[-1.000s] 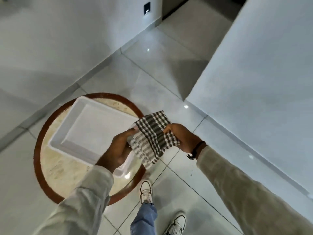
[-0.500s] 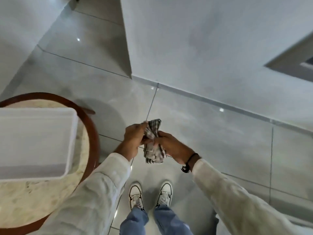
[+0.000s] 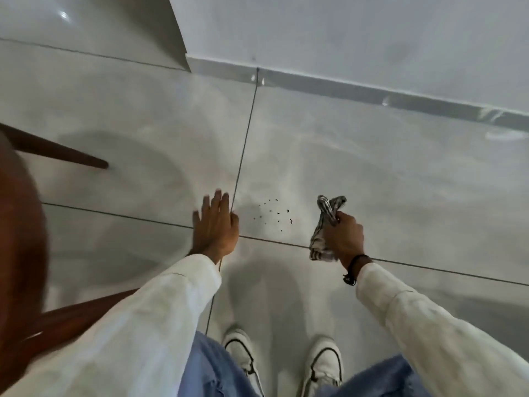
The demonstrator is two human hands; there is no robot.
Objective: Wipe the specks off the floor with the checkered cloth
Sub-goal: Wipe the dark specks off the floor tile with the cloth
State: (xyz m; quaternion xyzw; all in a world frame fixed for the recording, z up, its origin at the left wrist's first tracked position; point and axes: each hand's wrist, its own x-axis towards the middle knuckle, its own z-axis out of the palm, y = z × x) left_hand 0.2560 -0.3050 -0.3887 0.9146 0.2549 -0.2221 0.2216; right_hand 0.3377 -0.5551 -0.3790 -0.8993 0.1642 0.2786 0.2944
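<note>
Several small dark specks [image 3: 274, 212] lie scattered on the glossy grey floor tile [image 3: 372, 173], just past a grout line. My right hand [image 3: 343, 236] is to their right, shut on the bunched black-and-white checkered cloth [image 3: 326, 224], whose ends stick out above and below my fist. The cloth hangs beside the specks without touching them. To the left of the specks, my left hand [image 3: 216, 226] is spread open, palm down, low over the floor and holding nothing.
The brown rim of a round table [image 3: 20, 253] and its wooden legs [image 3: 63, 154] fill the left edge. A white wall with a grey skirting strip [image 3: 372, 91] runs across the far side. My white shoes [image 3: 323, 365] stand below the specks.
I have bent down towards the floor and the specks have come into view. My left hand let go of the cloth and spread open; my right hand alone now holds it.
</note>
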